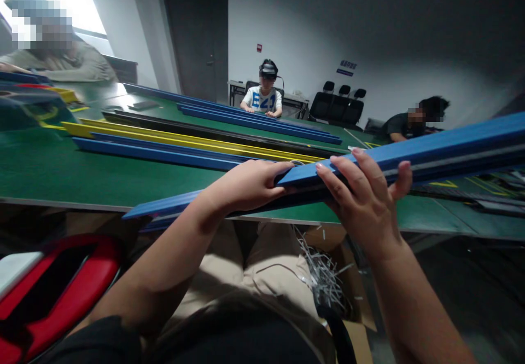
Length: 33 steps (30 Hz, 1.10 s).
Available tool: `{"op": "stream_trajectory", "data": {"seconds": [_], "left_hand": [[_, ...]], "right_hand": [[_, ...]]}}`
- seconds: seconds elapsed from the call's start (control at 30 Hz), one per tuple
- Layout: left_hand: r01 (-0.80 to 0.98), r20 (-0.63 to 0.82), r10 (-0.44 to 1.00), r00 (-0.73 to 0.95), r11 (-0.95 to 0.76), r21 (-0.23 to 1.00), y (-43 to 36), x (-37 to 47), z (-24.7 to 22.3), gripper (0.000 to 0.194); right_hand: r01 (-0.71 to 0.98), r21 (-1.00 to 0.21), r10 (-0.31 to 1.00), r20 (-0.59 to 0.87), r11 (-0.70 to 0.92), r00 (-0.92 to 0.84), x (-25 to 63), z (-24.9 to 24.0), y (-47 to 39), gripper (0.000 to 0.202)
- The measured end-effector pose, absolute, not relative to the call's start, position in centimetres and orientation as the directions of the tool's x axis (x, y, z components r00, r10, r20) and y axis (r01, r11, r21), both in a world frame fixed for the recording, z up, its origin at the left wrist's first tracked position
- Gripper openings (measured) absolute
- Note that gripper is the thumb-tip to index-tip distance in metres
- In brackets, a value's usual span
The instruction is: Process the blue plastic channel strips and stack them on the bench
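Observation:
A long blue rail (443,148) slants up to the right, its near end between my hands. My left hand (256,183) is closed around that end, thumb on top. With fingers spread along its side, my right hand (367,202) supports the same rail from below and in front. A second blue length (164,208) reaches out to the left beneath my left forearm, over the table's front edge; whether it is a separate rail is hidden by my hand. Behind my hands, a blue rail (156,153), a yellow rail (197,142) and a black rail (172,126) lie side by side.
The green table (102,175) spans the view, with more blue rails (258,120) farther back. Several people sit around it. Below its edge are a cardboard box (361,293) with paper strips (326,276) and a red chair (98,254) at the left.

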State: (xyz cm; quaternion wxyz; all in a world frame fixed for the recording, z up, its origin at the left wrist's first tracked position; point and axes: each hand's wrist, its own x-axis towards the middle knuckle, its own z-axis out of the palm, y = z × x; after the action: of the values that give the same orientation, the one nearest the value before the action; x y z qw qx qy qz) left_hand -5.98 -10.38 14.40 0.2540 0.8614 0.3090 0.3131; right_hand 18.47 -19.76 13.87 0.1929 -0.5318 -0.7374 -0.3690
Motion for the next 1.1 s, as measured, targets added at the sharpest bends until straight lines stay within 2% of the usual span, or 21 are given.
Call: {"op": "stream_trajectory", "data": {"seconds": [0.13, 0.33, 0.43, 0.83, 0.97, 1.1], "left_hand": [[0.412, 0.340, 0.675, 0.654, -0.696, 0.588, -9.4, -6.4, 13.7, 0.042], [0.509, 0.226, 0.613, 0.758, -0.771, 0.383, -7.4, -5.6, 12.1, 0.041], [0.521, 0.156, 0.590, 0.792, -0.786, 0.332, -6.4, -4.9, 11.1, 0.045], [0.551, -0.047, 0.578, 0.815, -0.748, 0.370, -1.6, -2.6, 7.5, 0.051], [0.577, -0.139, 0.567, 0.812, -0.741, 0.344, -0.8, -1.9, 6.6, 0.046], [0.602, -0.214, 0.564, 0.798, -0.730, 0.323, -0.1, -1.5, 5.7, 0.049]], "right_hand": [[0.940, 0.308, 0.633, 0.700, 0.148, -0.330, 19.3, 10.1, -19.8, 0.051], [0.942, 0.279, 0.626, 0.706, 0.184, -0.331, 20.0, 6.1, -18.5, 0.053], [0.940, 0.263, 0.637, 0.692, 0.216, -0.340, 20.4, 4.7, -17.4, 0.058], [0.957, 0.131, 0.723, 0.631, 0.258, -0.281, 20.8, 0.3, -13.6, 0.067], [0.955, 0.092, 0.740, 0.614, 0.281, -0.276, 21.3, -1.0, -12.7, 0.070], [0.945, 0.067, 0.733, 0.615, 0.319, -0.291, 21.5, -2.1, -11.9, 0.067]]}}
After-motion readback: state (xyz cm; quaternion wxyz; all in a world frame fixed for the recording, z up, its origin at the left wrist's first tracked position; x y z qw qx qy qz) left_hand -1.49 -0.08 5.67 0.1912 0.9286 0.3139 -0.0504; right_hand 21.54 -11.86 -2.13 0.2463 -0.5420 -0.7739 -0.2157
